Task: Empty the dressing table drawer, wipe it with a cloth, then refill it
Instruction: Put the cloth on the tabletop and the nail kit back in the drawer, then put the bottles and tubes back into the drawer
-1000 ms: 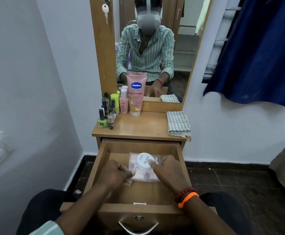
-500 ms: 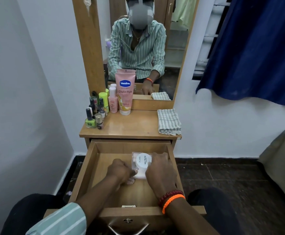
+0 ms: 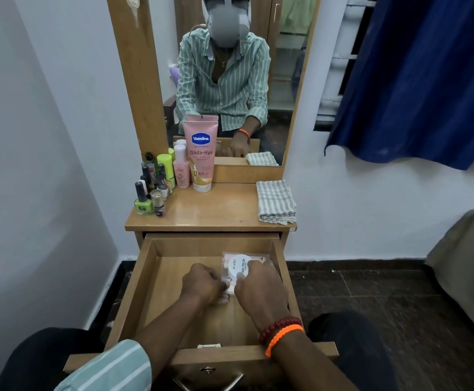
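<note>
The wooden drawer (image 3: pixel 145 280) of the dressing table stands pulled out in front of me. Inside it, toward the right back, lies a clear plastic packet (image 3: pixel 227 259) with a round white jar (image 3: pixel 237 267) marked "nail polish" on top. My left hand (image 3: pixel 202 282) pinches the packet's near left edge. My right hand (image 3: pixel 259 287) rests on the packet and jar from the right, covering part of both. A folded striped cloth (image 3: pixel 276 201) lies on the tabletop at the right. A pink Vaseline tube (image 3: pixel 201 156) and several nail polish bottles (image 3: pixel 151 190) stand at the left.
A mirror (image 3: pixel 230 80) rises behind the tabletop. White walls close in on the left and behind. A blue curtain (image 3: pixel 416 80) hangs at the right, with a beige covered edge (image 3: pixel 467 258) below it. My knees flank the drawer front.
Both hands have shifted the packet and jar toward the drawer's right side and stay on them. The camera view has moved slightly.
</note>
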Available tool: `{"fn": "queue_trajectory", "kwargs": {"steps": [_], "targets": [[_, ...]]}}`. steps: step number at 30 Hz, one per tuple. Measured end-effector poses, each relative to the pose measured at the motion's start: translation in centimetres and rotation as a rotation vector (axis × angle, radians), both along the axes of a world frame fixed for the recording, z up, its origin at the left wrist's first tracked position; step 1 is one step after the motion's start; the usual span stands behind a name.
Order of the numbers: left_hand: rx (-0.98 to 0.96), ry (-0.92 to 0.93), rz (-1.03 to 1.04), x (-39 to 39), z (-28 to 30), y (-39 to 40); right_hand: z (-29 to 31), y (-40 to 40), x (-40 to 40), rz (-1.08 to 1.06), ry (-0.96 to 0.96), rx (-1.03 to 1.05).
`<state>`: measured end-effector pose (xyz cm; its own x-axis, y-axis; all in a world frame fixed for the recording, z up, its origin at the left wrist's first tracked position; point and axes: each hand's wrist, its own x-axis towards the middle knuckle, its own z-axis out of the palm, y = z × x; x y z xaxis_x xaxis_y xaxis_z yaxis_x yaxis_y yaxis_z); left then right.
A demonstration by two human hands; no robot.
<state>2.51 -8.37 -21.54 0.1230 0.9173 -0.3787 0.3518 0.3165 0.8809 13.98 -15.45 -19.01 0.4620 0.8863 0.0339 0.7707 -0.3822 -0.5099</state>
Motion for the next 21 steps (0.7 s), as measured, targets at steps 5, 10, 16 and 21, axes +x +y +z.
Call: {"fn": "queue_trajectory", "kwargs": {"steps": [5,10,16,21], "targets": [[0.012,0.028,-0.029,0.0,-0.3,0.0,-0.2,0.2,0.1,-0.001,-0.027,-0.034],[0.01,0.04,-0.056,-0.1,-0.6,0.0,-0.5,0.4,0.3,0.002,-0.051,-0.038],[-0.009,0.003,-0.125,-0.7,0.7,-0.5,-1.0,0.5,0.5,0.023,-0.055,-0.015],[0.26,0.06,-0.145,-4.3,4.1,-0.3,0.2,0.5,-0.1,0.097,-0.136,0.068]]}}
